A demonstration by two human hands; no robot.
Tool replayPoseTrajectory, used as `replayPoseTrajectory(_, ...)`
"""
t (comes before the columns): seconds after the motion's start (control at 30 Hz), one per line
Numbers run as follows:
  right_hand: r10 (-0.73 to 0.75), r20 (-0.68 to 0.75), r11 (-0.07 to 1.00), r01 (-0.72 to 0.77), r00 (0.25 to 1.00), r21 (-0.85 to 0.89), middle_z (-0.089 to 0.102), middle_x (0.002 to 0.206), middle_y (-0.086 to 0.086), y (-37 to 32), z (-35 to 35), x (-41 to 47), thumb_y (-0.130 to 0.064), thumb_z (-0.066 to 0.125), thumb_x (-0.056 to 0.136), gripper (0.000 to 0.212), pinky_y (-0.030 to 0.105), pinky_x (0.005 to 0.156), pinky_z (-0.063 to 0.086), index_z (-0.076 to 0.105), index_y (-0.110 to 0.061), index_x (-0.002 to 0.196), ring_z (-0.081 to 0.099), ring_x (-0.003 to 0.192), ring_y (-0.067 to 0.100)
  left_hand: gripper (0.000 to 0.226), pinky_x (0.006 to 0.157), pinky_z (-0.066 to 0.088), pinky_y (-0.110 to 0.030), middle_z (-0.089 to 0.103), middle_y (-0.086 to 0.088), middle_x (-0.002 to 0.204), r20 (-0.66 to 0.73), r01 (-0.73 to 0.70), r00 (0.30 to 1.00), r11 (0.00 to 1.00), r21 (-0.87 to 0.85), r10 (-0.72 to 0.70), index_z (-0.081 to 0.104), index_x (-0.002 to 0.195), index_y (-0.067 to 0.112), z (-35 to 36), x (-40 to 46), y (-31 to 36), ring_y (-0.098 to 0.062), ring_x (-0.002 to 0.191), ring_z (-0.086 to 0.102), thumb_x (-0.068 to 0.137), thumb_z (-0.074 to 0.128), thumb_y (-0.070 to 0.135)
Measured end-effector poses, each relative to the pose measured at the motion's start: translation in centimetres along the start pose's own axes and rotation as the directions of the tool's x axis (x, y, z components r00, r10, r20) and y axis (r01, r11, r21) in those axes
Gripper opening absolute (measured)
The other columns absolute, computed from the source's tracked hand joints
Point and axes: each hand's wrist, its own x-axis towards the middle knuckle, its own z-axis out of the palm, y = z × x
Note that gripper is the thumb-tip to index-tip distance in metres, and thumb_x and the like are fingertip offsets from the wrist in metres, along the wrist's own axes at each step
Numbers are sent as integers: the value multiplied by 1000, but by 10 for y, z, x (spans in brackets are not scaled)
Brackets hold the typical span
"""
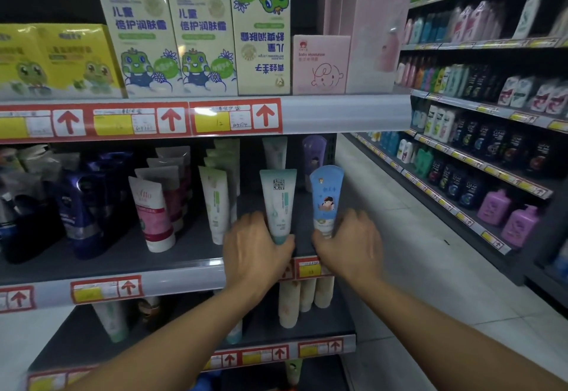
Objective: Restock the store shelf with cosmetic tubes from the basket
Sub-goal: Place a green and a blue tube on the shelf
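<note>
My left hand [256,244] grips the lower end of a white and teal cosmetic tube [278,203], which stands cap-down near the front of the middle shelf [123,280]. Just to its right, my right hand [347,244] holds the base of a blue tube with a cartoon child [326,197], also upright. Both tubes are at the shelf's right end, a small gap between them. Behind them stand another pale teal tube [274,152] and a purple tube [314,152]. The basket is out of sight, apart from a blue scrap at the bottom edge that I cannot identify.
Rows of pale green tubes [216,200], pink and white tubes [153,212] and dark blue tubes [80,206] fill the middle shelf to the left. Boxed children's creams [199,27] stand on the shelf above. Cream tubes [304,298] sit below. An aisle and bottle shelves [479,157] lie right.
</note>
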Motion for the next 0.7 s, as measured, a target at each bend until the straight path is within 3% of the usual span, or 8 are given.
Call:
replayPoseTrajectory(0.1, 3, 47, 997, 1, 999, -78, 63, 98, 3, 1, 2, 9, -56, 71, 82, 47, 37, 74, 56, 70, -16, 108, 62, 89, 21, 37, 59, 45, -30, 66, 3, 82, 83, 90, 992, 996, 29, -92, 62, 84, 23, 2, 9, 2, -20, 79, 68, 81, 73, 57)
replayPoseTrajectory(0.3, 98, 163, 995, -94, 982, -30, 71, 100, 3, -7, 6, 40, -52, 80, 79, 48, 36, 67, 61, 74, -19, 113, 69, 85, 20, 44, 63, 42, -30, 73, -3, 107, 210, 151, 963, 984, 98, -169, 68, 108, 17, 6, 39, 16, -25, 98, 70, 87, 75, 56)
replayPoseTrajectory(0.7, 121, 161, 992, -115, 980, -41, 73, 107, 9, -15, 32, 80, -48, 83, 79, 54, 41, 76, 62, 70, -13, 118, 71, 94, 28, 54, 71, 46, -35, 68, -8, 126, 233, 187, 947, 969, 162, -222, 62, 123, 15, 42, 76, 25, -32, 113, 68, 91, 70, 58)
